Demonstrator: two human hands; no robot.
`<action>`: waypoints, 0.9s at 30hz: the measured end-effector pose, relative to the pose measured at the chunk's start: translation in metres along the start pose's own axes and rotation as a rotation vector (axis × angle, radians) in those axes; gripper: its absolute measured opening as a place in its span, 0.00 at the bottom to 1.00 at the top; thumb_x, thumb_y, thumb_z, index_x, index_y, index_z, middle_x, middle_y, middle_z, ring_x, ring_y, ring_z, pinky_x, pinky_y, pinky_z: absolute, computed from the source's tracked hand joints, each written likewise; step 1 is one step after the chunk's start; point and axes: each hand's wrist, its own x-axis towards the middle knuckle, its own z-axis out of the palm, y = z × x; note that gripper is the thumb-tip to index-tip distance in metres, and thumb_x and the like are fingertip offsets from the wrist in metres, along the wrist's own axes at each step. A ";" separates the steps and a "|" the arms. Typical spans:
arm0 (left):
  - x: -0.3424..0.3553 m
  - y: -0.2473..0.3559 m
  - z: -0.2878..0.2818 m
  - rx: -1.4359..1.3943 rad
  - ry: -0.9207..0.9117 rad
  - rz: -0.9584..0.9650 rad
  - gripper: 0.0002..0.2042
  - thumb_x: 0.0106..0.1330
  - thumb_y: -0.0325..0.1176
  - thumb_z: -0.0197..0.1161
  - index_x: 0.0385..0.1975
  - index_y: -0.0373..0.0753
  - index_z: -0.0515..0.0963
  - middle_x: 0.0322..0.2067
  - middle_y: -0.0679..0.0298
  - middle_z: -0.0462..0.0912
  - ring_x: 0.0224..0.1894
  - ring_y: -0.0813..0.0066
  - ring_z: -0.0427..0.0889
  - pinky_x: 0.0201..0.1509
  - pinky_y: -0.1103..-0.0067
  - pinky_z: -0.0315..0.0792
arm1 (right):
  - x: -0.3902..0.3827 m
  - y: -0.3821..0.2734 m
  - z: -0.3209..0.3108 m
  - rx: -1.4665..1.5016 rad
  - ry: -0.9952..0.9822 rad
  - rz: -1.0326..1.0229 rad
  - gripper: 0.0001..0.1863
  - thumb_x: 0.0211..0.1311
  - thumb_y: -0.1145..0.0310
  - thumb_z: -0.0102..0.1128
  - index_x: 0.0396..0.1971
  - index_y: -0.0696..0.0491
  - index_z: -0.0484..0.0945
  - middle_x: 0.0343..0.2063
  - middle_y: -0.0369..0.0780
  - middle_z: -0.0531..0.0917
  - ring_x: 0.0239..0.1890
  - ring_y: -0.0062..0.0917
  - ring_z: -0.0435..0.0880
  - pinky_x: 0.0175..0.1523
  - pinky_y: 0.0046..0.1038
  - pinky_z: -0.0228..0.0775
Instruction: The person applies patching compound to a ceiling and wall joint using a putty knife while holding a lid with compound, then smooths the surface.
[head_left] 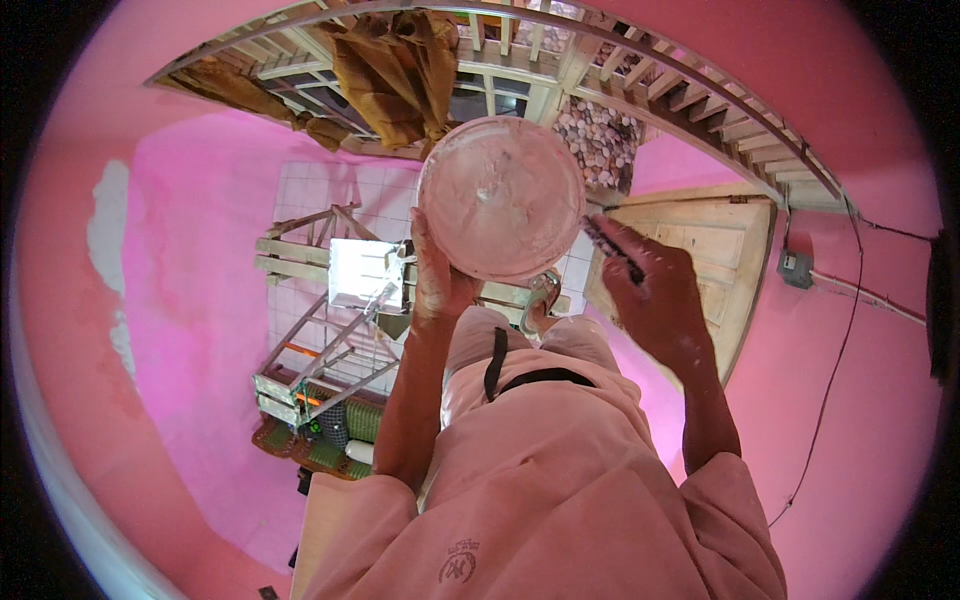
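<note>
The round container (502, 198), its face smeared with pale pink paste, is raised in front of the person. The left grip (447, 280) grasps its lower-left rim. The right grip (648, 282), just right of the container, is closed around a dark, narrow tool (612, 248); tool-to-rim contact cannot be determined. Beyond the container are a brown curtain (395, 70) above, a wooden door (730, 240) to the right, and a metal ladder (341, 337) to the lower left.

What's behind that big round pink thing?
Past the round pink thing, you see a brown curtain above, a patterned panel at upper right and white tiles at left. Whatever's directly behind is covered.
</note>
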 end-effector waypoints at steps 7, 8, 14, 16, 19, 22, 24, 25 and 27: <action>-0.011 0.008 0.004 -0.020 0.015 -0.009 0.36 0.62 0.63 0.43 0.63 0.44 0.53 0.60 0.59 0.61 0.60 0.61 0.64 0.62 0.63 0.61 | -0.008 0.026 -0.030 0.585 -0.102 0.380 0.24 0.54 0.72 0.47 0.53 0.60 0.70 0.22 0.37 0.79 0.17 0.13 0.67 0.24 0.19 0.65; -0.010 0.006 0.000 0.006 0.042 0.022 0.36 0.62 0.63 0.44 0.63 0.43 0.54 0.60 0.59 0.61 0.60 0.61 0.64 0.62 0.63 0.61 | -0.012 0.031 -0.030 0.634 -0.084 0.367 0.23 0.55 0.73 0.47 0.53 0.60 0.70 0.22 0.37 0.78 0.16 0.12 0.66 0.22 0.17 0.61; -0.015 0.009 -0.008 0.014 0.043 0.032 0.35 0.62 0.61 0.46 0.63 0.43 0.54 0.59 0.58 0.62 0.60 0.61 0.64 0.61 0.63 0.63 | -0.018 0.041 -0.026 0.659 -0.053 0.361 0.23 0.55 0.73 0.47 0.53 0.60 0.70 0.23 0.37 0.78 0.16 0.12 0.65 0.22 0.16 0.60; -0.017 0.008 -0.007 0.002 0.037 0.030 0.35 0.62 0.60 0.46 0.63 0.43 0.54 0.59 0.58 0.62 0.60 0.61 0.64 0.61 0.63 0.63 | -0.020 0.044 -0.026 0.648 -0.054 0.372 0.24 0.55 0.72 0.48 0.54 0.60 0.69 0.23 0.38 0.79 0.17 0.13 0.66 0.23 0.18 0.64; -0.020 0.007 -0.008 0.011 0.036 0.038 0.34 0.63 0.60 0.45 0.62 0.42 0.54 0.59 0.58 0.62 0.60 0.63 0.64 0.60 0.63 0.64 | -0.021 0.047 -0.022 0.658 -0.041 0.365 0.23 0.56 0.72 0.48 0.53 0.60 0.70 0.23 0.38 0.79 0.17 0.13 0.67 0.24 0.18 0.64; -0.022 0.009 -0.005 0.053 -0.004 0.029 0.34 0.64 0.60 0.45 0.62 0.42 0.54 0.59 0.58 0.62 0.59 0.63 0.64 0.60 0.64 0.64 | -0.019 0.045 -0.023 0.619 -0.055 0.363 0.22 0.56 0.72 0.49 0.53 0.59 0.71 0.23 0.38 0.79 0.17 0.14 0.67 0.24 0.19 0.65; -0.025 0.009 -0.003 0.103 0.022 -0.013 0.35 0.63 0.60 0.45 0.63 0.41 0.53 0.59 0.58 0.62 0.59 0.63 0.64 0.60 0.64 0.63 | -0.019 0.050 -0.018 0.576 -0.058 0.293 0.22 0.56 0.72 0.49 0.53 0.58 0.71 0.23 0.37 0.79 0.18 0.13 0.66 0.25 0.19 0.64; -0.026 0.008 -0.003 0.104 0.023 -0.011 0.35 0.63 0.60 0.45 0.63 0.41 0.53 0.59 0.58 0.62 0.59 0.63 0.64 0.60 0.64 0.63 | -0.018 0.051 -0.017 0.577 -0.059 0.291 0.22 0.56 0.72 0.49 0.53 0.58 0.71 0.23 0.37 0.79 0.18 0.13 0.66 0.25 0.19 0.64; -0.027 0.008 -0.002 0.152 -0.034 -0.012 0.35 0.63 0.61 0.44 0.63 0.40 0.53 0.59 0.57 0.62 0.59 0.62 0.64 0.61 0.65 0.63 | -0.017 0.052 -0.014 0.607 -0.064 0.283 0.22 0.56 0.74 0.49 0.53 0.59 0.70 0.23 0.36 0.77 0.17 0.12 0.63 0.22 0.15 0.58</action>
